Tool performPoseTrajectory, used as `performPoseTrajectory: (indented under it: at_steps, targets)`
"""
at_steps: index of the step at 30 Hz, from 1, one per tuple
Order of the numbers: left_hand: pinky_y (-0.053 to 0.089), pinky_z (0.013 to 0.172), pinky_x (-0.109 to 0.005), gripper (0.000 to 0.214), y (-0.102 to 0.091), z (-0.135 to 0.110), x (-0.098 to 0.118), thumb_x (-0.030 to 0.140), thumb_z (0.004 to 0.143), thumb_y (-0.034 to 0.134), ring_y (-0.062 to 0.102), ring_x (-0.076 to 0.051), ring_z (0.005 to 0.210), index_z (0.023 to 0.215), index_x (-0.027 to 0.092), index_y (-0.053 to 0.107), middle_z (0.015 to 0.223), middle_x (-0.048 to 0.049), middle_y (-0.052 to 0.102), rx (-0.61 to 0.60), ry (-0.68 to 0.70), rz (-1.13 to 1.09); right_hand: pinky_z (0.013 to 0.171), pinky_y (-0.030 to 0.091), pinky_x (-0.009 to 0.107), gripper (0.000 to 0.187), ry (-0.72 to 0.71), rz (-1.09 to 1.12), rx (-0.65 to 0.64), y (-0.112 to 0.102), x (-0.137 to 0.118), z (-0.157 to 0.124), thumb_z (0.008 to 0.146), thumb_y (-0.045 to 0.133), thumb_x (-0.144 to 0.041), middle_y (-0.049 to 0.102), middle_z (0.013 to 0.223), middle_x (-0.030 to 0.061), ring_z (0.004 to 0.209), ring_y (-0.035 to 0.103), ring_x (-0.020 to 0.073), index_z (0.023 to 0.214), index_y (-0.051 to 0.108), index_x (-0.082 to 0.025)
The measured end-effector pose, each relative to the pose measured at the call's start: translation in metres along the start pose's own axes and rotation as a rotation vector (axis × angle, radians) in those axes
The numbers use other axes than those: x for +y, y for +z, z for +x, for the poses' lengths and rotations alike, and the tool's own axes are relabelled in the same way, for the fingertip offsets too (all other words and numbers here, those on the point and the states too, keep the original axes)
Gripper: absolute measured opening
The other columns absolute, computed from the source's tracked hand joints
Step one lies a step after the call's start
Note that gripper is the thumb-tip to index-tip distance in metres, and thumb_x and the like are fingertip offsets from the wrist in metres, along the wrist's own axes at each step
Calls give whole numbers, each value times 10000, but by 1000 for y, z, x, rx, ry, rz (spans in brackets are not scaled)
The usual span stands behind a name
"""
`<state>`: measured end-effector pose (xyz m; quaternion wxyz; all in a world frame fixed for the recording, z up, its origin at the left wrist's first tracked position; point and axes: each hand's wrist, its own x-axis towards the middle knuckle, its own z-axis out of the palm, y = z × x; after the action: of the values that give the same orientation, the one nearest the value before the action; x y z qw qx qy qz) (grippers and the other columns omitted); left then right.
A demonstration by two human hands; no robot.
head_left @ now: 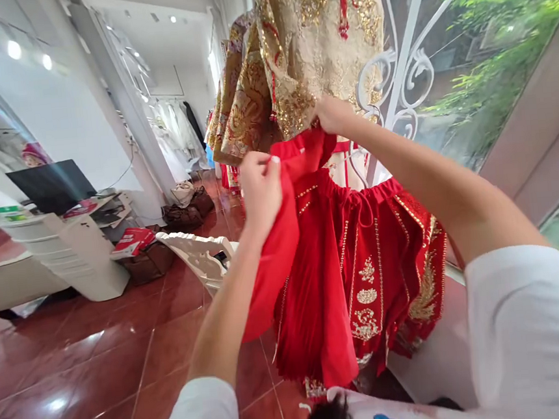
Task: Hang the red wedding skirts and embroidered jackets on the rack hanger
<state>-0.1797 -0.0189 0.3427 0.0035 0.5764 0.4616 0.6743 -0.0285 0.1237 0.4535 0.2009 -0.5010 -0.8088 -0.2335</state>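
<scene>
A red pleated skirt (357, 261) with gold embroidery hangs in front of me under a gold and beige embroidered jacket (314, 43). My left hand (261, 188) is closed on the red cloth of the skirt's waistband at its left end. My right hand (332, 113) grips the waistband higher up, just below the jacket's hem. A loose fold of red cloth drops from my left hand toward the floor. Both my arms, in white sleeves, are raised.
A white carved chair (200, 252) stands just left of the skirt. Farther left is a white desk (68, 251) with a dark monitor (52, 184). Bags (186, 214) sit on the red tiled floor. A window with white scrollwork (405, 74) is on the right.
</scene>
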Motion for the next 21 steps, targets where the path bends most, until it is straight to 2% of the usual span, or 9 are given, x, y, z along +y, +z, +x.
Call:
performPoseTrajectory:
  at_steps: [1, 4, 5, 7, 9, 11, 13, 16, 21]
  targets:
    - [427, 654, -289, 87, 21, -13, 4, 218, 837, 518, 557, -132, 666, 863, 140, 547, 792, -65, 622, -64, -3, 36, 869, 447, 448, 317, 2, -53, -23, 0, 5, -7, 891, 404, -108, 618, 1129, 171, 1064, 571, 315, 1100, 639, -78]
    - [455, 666, -317, 136, 61, -54, 5, 259, 845, 517, 584, -166, 654, 902, 148, 570, 717, -63, 630, -492, -49, 65, 869, 445, 451, 271, -53, -122, -63, 7, 13, -30, 881, 433, -125, 636, 1080, 186, 1047, 577, 316, 1010, 665, -73]
    - [466, 677, -326, 155, 65, -61, 3, 283, 854, 501, 594, -177, 671, 877, 153, 582, 710, -67, 632, -550, -41, 74, 875, 436, 445, 263, -78, -152, -69, 9, 15, -37, 881, 432, -130, 644, 1054, 181, 1047, 576, 311, 978, 668, -67]
    - [474, 770, -360, 196, 63, -61, 0, 299, 871, 461, 610, -208, 798, 844, 161, 598, 796, -89, 647, -441, 34, 146, 891, 408, 450, 255, -140, -208, -68, 13, 19, -46, 875, 430, -130, 659, 994, 160, 1046, 574, 306, 918, 672, -62]
    - [419, 926, -412, 181, 60, -41, -3, 275, 839, 499, 565, -246, 1015, 936, 163, 603, 1007, -113, 632, -227, 133, 257, 916, 370, 469, 258, -196, -220, -37, 14, 22, -49, 864, 424, -124, 663, 956, 145, 1050, 570, 309, 891, 673, -58]
    - [348, 1018, -437, 368, 66, -9, -5, 267, 743, 612, 492, -275, 1150, 1089, 148, 566, 1169, -129, 574, -210, 150, 285, 927, 356, 475, 264, -205, -166, 2, 14, 24, -48, 851, 424, -124, 664, 953, 137, 1045, 573, 307, 919, 672, -67]
    - [381, 992, -415, 520, 83, 23, -8, 291, 661, 677, 525, -272, 1114, 1132, 114, 547, 1152, -133, 587, -407, 52, 139, 910, 376, 461, 283, -174, -93, 27, 13, 23, -46, 837, 423, -127, 662, 979, 142, 1027, 580, 301, 971, 668, -79]
    - [464, 868, -372, 432, 111, 54, -11, 312, 631, 669, 610, -238, 929, 998, 94, 603, 942, -94, 656, -673, -147, -155, 855, 412, 420, 296, -153, 1, 25, 13, 23, -43, 805, 445, -129, 658, 1001, 152, 987, 588, 289, 996, 667, -90]
    - [498, 713, -334, 230, 126, 57, -10, 179, 520, 665, 613, -192, 676, 738, 130, 611, 662, -22, 627, -826, -320, -192, 859, 402, 346, 311, -374, 112, 41, 9, 40, -57, 741, 487, -80, 679, 961, 83, 964, 573, 215, 982, 672, -144]
